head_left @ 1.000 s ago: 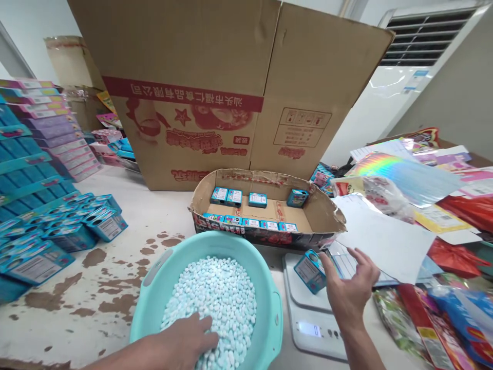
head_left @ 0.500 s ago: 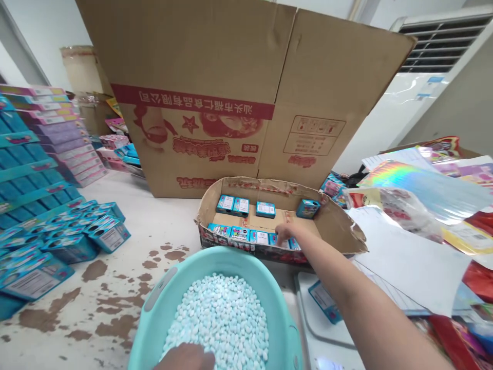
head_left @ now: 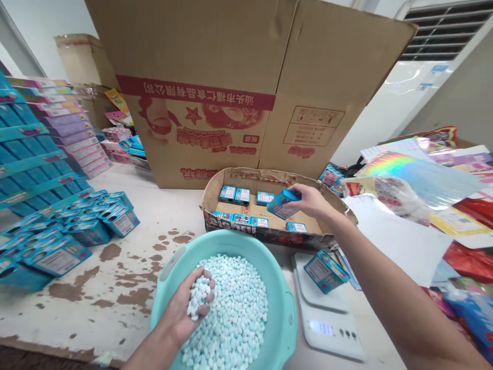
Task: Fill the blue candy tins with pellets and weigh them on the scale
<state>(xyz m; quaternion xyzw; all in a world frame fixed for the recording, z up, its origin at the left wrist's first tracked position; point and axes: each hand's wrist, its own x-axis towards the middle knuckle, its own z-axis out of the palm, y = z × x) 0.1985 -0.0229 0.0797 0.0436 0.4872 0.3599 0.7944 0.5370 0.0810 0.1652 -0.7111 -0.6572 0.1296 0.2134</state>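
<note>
My left hand (head_left: 182, 307), palm up and cupped, grasps a heap of pale pellets (head_left: 199, 297) above the loose pellets filling the turquoise basin (head_left: 285, 303). My right hand (head_left: 313, 200) grips a small blue box (head_left: 283, 205) over the open cardboard tray (head_left: 269, 237); a second blue box (head_left: 325, 271) rests on the white scale (head_left: 308, 307), display lit.

My left hand (head_left: 182, 311) is cupped palm up, fingers curled, its forearm (head_left: 156, 345) slanting up from below. My right arm (head_left: 379, 275) reaches forward and inward, the right hand (head_left: 310, 199) closed in a fingertip grip.
</note>
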